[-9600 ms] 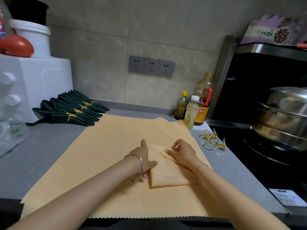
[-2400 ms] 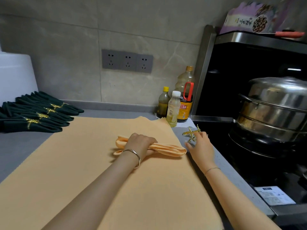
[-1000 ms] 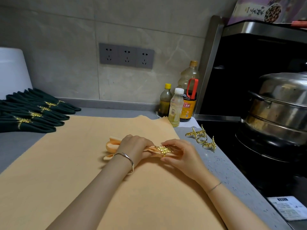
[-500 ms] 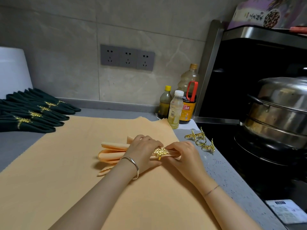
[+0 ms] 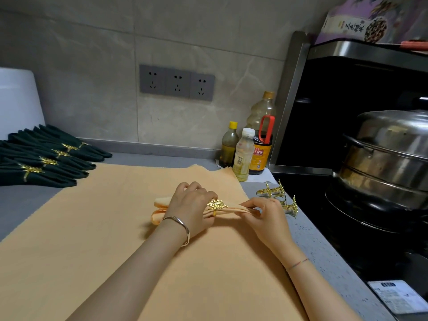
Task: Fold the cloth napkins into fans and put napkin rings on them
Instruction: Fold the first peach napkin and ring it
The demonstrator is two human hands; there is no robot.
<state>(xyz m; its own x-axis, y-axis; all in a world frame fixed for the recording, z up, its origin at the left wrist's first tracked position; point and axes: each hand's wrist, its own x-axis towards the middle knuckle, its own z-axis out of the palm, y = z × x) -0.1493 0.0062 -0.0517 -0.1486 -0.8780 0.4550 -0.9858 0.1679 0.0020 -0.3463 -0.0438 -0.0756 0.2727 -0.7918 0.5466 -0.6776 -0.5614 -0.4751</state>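
Gripping orange napkin [image 5: 232,207] pleats in left hand [image 5: 192,206], pinching right tip in right hand [image 5: 266,216]: pull taut, seat gold leaf ring [image 5: 216,205] mid-length.

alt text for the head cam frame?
A gold leaf napkin ring sits round a folded orange napkin; the left hand grips the napkin beside the ring and the right hand pinches its narrow end. Below lies a larger orange cloth, with ringed dark green napkins far left, spare gold rings near the right hand, and a steel steamer pot right.
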